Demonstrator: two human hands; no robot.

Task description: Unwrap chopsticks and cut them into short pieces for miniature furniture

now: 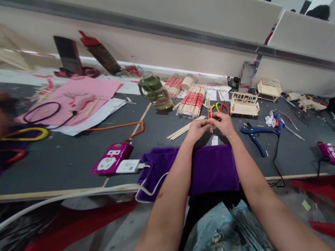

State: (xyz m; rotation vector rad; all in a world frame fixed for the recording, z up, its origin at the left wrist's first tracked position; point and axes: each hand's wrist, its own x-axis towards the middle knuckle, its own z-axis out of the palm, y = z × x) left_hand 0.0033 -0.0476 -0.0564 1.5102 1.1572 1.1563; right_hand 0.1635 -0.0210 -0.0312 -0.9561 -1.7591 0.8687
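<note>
My left hand (198, 129) and my right hand (223, 122) meet above the dark table, both with fingers pinched on a short bundle of wooden chopsticks (209, 106) with a red printed wrapper. The bundle stands roughly upright between the fingertips, which cover part of it. Several loose chopsticks (183, 129) lie just left of my left hand. Behind my hands is a clear packet of chopsticks in red-and-white wrappers (193, 100). Pliers with red and yellow handles (221, 107) lie beyond my right hand. Under my wrists a purple cloth (214, 169) hangs over the table's front edge.
Two small wooden stick models (244, 104) stand at the back right, near a blue cutter (253, 135) and a blue glue gun (280, 123). Left are a green-lidded jug (155, 92), a purple power strip (113, 158), pink paper (91, 87) and a co-worker's blurred hand (4, 111).
</note>
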